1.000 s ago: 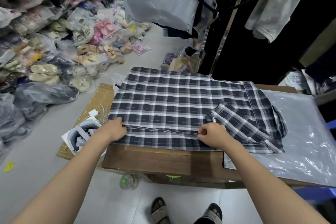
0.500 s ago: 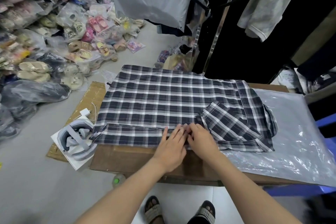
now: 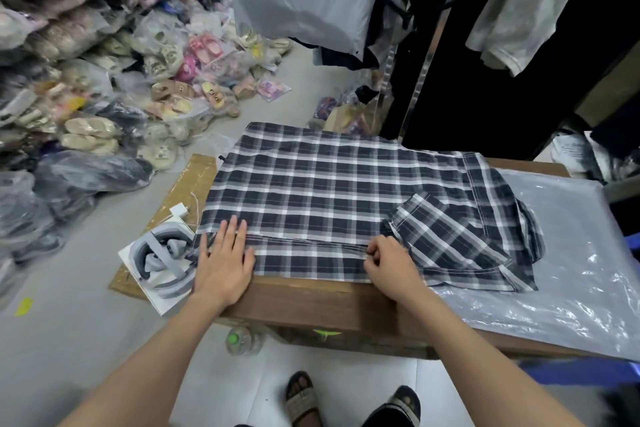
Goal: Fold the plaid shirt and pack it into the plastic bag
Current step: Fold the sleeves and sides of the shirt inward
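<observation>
Left hand (image 3: 224,262) open, pressed flat on the plaid shirt (image 3: 332,198). Right hand (image 3: 389,262) pinches its folded hem. Plastic bag (image 3: 571,253) lies beyond the right hand.

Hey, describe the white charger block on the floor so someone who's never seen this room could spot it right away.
Start at the wooden table with the plaid shirt spread on it, then look at the flat cardboard on the floor off its left end. The charger lies on that cardboard, just above a white box. It is the only small, plain white block there, with a thin white cable.
</observation>
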